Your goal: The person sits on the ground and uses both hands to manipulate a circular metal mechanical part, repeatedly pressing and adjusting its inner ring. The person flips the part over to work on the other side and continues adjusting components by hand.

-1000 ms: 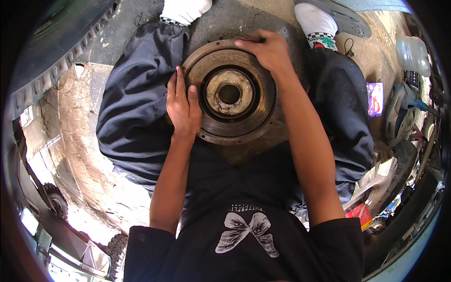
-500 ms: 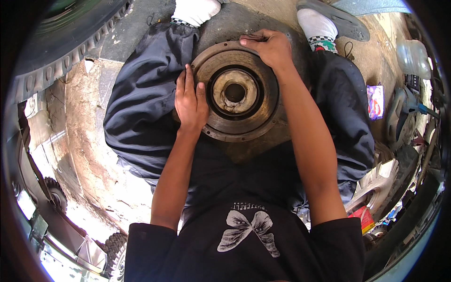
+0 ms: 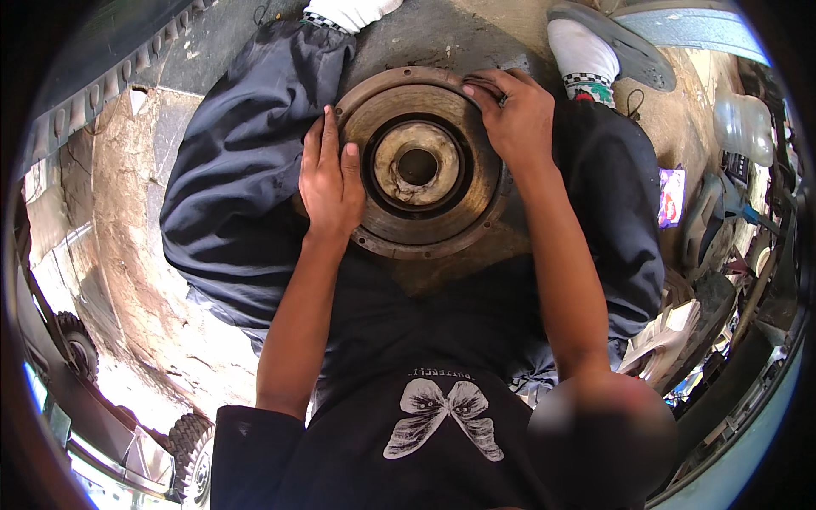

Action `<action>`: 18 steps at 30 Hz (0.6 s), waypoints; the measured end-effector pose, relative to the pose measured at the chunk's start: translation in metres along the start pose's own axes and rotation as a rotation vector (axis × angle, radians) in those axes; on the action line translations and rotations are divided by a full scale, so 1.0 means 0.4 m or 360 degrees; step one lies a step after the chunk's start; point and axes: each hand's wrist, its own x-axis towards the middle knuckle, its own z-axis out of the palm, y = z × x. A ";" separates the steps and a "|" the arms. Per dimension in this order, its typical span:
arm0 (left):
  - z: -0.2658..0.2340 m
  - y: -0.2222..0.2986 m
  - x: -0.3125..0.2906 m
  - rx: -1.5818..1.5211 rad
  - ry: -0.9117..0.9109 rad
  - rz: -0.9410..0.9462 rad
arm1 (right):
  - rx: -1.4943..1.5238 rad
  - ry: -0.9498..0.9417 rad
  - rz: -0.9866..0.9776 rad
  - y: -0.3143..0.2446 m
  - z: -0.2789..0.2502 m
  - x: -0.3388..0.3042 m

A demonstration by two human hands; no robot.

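Between my legs lies a round, heavy metal disc (image 3: 365,223), with small holes around its rim, a dark ring groove and a pale, stained hub (image 3: 438,140) with a round hole in the middle. My left hand (image 3: 330,191) rests against the disc's left rim, fingers stretched out and thumb apart. At the upper right rim, my right hand (image 3: 518,115) has its fingers bent and pressed together. Something dark shows at those fingertips, too small and covered to name.
A large tyre (image 3: 93,76) stands at the upper left. On the right are a clear plastic bottle (image 3: 744,127), a purple packet (image 3: 671,197) and a grey-blue tool (image 3: 714,217). Small wheels (image 3: 194,455) sit at the lower left. A grey sandal (image 3: 642,64) is beside my right foot.
My right hand has slid clockwise along the rim, from near the top to the upper right. The left hand stays at the left rim. The whole view has shifted slightly.
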 end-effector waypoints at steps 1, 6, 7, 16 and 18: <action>0.000 0.001 0.000 0.0022 -0.0012 -0.0003 | -0.0065 0.0008 -0.0001 -0.002 0.002 -0.001; 0.001 0.008 0.002 0.0049 -0.0029 0.0015 | -0.0147 0.0055 -0.0166 -0.003 0.040 0.043; -0.002 0.005 0.002 0.0052 -0.0036 0.0015 | -0.0138 0.0049 -0.0219 -0.006 0.046 0.052; -0.006 0.013 0.006 0.0016 -0.0071 0.0034 | -0.0103 0.0035 -0.0255 -0.001 0.040 0.054; -0.006 0.005 0.003 0.0044 -0.0080 0.0037 | -0.0101 -0.0017 -0.0203 -0.002 0.031 0.051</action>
